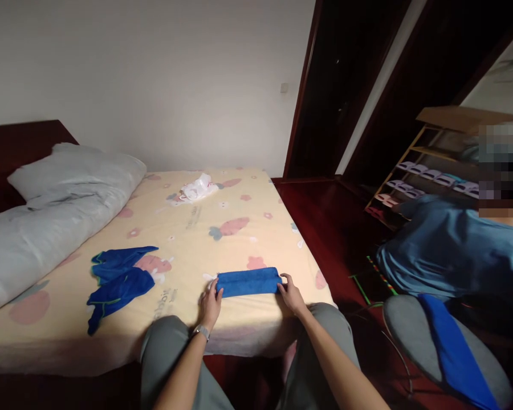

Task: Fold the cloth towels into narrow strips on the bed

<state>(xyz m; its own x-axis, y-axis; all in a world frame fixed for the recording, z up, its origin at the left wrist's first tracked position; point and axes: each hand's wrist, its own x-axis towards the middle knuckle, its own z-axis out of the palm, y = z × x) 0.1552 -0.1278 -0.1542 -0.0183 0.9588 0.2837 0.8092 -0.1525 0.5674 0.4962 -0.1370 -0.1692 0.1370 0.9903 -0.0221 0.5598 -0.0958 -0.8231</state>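
A blue cloth folded into a long flat strip (248, 283) lies on the patterned bed sheet (196, 239) near the bed's front edge. My left hand (212, 302) grips its left end between thumb and fingers. At the right end, my right hand (289, 291) pinches the cloth in the same way. Off to the left, a crumpled blue cloth with green edging (122, 285) rests on the sheet, touched by neither hand.
A white plastic bag (199, 188) sits near the wall, and a grey quilt (68, 205) covers the bed's left side. At right are a person in a blue shirt (444, 245), a shoe rack (425, 149) and a grey stool (406, 324) with blue cloth over it.
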